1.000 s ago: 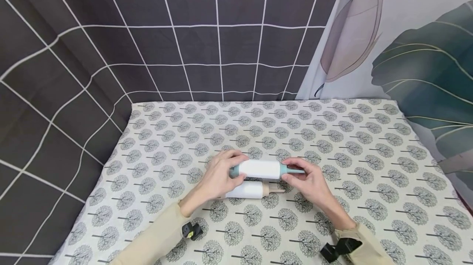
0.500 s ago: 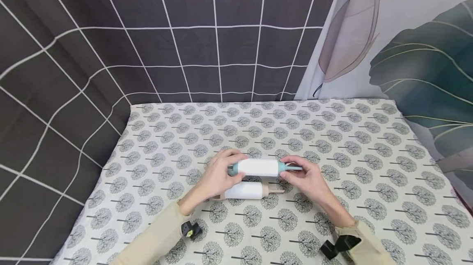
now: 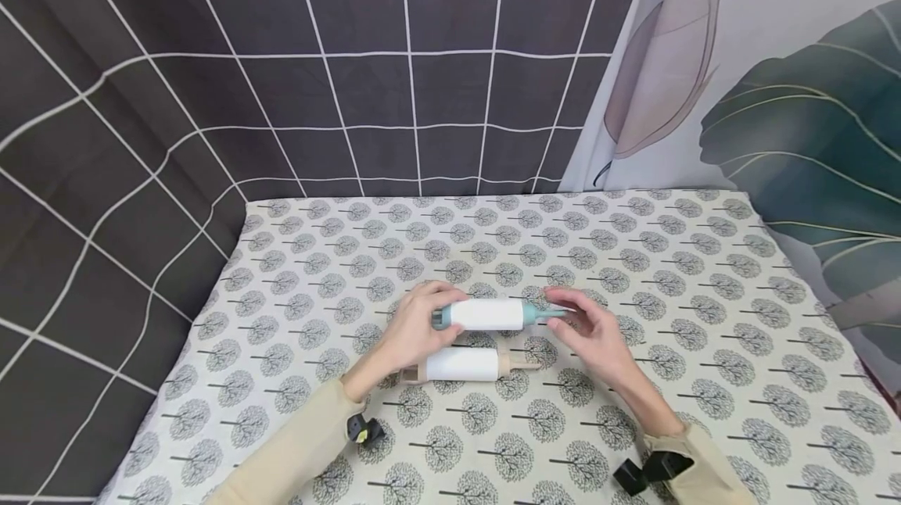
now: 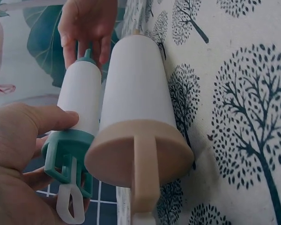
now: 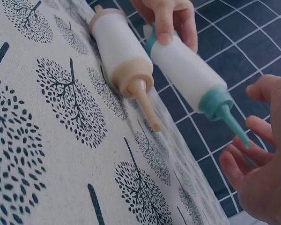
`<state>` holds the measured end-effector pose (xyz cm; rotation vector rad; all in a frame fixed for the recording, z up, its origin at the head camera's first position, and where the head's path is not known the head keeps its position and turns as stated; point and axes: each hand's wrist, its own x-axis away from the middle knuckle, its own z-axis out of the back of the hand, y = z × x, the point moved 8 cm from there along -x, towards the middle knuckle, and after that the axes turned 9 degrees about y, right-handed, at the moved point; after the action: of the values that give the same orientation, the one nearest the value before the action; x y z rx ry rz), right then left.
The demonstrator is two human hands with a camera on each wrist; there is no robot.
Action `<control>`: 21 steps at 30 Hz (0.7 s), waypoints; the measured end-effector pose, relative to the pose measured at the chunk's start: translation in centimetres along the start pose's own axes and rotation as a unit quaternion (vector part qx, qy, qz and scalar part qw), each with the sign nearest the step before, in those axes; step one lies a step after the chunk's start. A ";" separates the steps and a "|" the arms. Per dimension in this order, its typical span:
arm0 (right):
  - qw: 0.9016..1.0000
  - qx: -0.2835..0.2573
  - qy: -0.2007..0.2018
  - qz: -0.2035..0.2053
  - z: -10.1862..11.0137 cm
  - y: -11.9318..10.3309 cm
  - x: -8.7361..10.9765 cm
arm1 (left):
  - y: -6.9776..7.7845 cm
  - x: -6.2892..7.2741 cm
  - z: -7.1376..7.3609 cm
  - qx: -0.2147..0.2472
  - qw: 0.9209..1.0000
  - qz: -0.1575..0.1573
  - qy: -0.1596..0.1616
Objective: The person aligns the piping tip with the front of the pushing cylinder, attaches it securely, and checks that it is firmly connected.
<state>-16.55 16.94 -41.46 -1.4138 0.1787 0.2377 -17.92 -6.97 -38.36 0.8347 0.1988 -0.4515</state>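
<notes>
My left hand (image 3: 415,325) grips the teal end of a white cylinder (image 3: 487,314) with teal caps, thumb on its white body. A thin teal spout (image 5: 235,126) points right from it, and a pale loop (image 4: 72,204) hangs at its left end. My right hand (image 3: 594,333) is at the spout's tip with fingers spread; in the right wrist view they curve loosely around the tip without pinching it. Nearer to me, a matching white cylinder (image 3: 462,364) with beige ends and a beige spout (image 5: 147,110) lies on its side on the cloth.
A cloth (image 3: 549,442) printed with grey trees covers the table. Behind stands a dark curtain (image 3: 450,91) with white grid lines, and to the right a pale curtain (image 3: 809,130) with leaves. Black cameras (image 3: 364,431) sit on both wrists.
My right hand has let go of the teal collar and drawn right, its fingers opening around the spout. The left hand keeps its hold, the cylinder shifting slightly left and away from me.
</notes>
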 end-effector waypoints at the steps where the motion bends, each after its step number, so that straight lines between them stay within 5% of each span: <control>1: 1.000 0.002 0.008 0.000 0.2 0.0 0.0 | -0.2 0.0 -0.1 -0.001 1.000 0.002 -0.002; 9: 0.998 0.003 0.062 -0.004 1.0 -0.5 0.0 | -1.1 -0.3 -0.4 -0.017 1.000 0.017 -0.015; 21: 0.996 -0.016 0.089 -0.008 1.6 0.0 0.1 | -1.8 -0.9 -1.4 -0.047 0.998 0.010 -0.040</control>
<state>-16.48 18.58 -41.25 -1.4676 0.3104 0.1020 -19.49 -6.71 -40.18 0.7249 0.1363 -0.4516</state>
